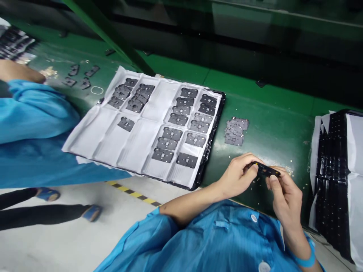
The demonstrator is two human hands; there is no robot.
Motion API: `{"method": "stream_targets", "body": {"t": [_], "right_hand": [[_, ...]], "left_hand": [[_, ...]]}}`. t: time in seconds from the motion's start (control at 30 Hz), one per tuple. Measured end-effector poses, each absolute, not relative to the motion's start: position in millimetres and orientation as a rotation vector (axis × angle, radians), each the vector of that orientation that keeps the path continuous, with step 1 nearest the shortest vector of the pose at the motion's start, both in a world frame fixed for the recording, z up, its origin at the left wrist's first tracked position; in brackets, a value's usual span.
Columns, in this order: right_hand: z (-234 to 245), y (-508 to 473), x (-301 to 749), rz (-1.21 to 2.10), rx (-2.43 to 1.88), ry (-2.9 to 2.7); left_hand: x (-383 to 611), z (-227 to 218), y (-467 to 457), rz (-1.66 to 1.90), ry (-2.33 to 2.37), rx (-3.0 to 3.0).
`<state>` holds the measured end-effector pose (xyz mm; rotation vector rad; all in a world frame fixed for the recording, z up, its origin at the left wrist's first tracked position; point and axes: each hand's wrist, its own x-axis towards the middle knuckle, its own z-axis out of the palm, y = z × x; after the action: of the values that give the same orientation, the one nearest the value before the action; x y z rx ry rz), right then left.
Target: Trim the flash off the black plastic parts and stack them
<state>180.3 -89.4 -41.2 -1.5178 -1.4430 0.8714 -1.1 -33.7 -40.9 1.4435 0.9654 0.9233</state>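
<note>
On the left, a co-worker's blue sleeve [34,113] leans by the green table [272,113], next to a tray [211,147] lined with white paper and rows of flat dark plates [167,143]. Just right sits a small stack of plates [236,131]. Nearer, the left hand [236,175] and right hand [283,192] both pinch one dark plate [266,170] above the table's edge, probably checking it; next it needs a careful turn.

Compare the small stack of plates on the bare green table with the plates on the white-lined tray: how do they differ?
The loose stack sits overlapped on the green table, looking paler grey; the tray plates lie in columns on the tray's white liner, looking darker. Both are flat, cut-out parts like the piece pinched between left hand and right hand.
</note>
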Motion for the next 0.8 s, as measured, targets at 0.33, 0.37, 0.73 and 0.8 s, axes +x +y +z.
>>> {"method": "stream_targets", "body": {"t": [0.33, 0.37, 0.73, 0.8], "right_hand": [[-38, -92, 187, 0.882, -1.533, -1.595], [-37, -92, 186, 0.874, -1.529, -1.600], [-44, -95, 188, 0.841, -1.583, -1.543], [-44, -96, 185, 0.826, -1.591, -1.517]], "left_hand": [[4, -43, -40, 0.990, 0.893, 1.366], [4, -44, -40, 0.991, 0.889, 1.359], [2, -46, -44, 1.012, 0.841, 1.317], [3, -47, -45, 1.016, 0.862, 1.267]]}}
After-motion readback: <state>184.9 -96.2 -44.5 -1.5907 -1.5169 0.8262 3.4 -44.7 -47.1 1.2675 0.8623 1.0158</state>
